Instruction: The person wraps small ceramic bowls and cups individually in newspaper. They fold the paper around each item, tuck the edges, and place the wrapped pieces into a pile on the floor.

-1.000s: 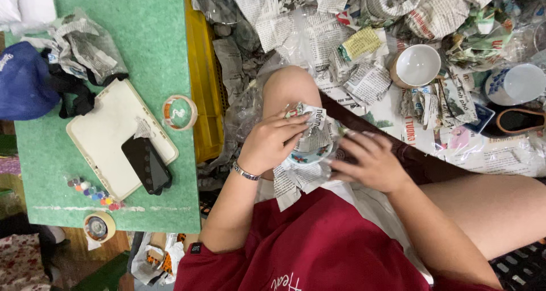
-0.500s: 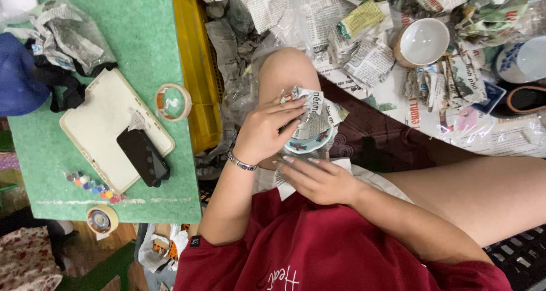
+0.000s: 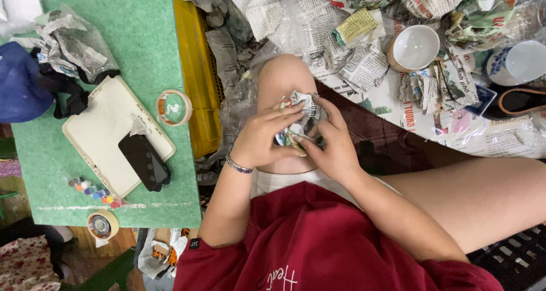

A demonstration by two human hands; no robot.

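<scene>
Bright, even, soft light throughout; faint shadows, sharp focus, no glare, slight wide-angle stretch at edges.

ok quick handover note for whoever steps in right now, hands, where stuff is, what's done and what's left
Left hand and right hand both grip a newspaper-wrapped object over the knee; what is inside is mostly hidden.
Done: paper covers most of it.
Left: the wrap looks loose and unsecured.
Nearby: tape roll on the green table, an unwrapped white bowl and a blue-patterned cup among the crumpled newspaper.
</scene>
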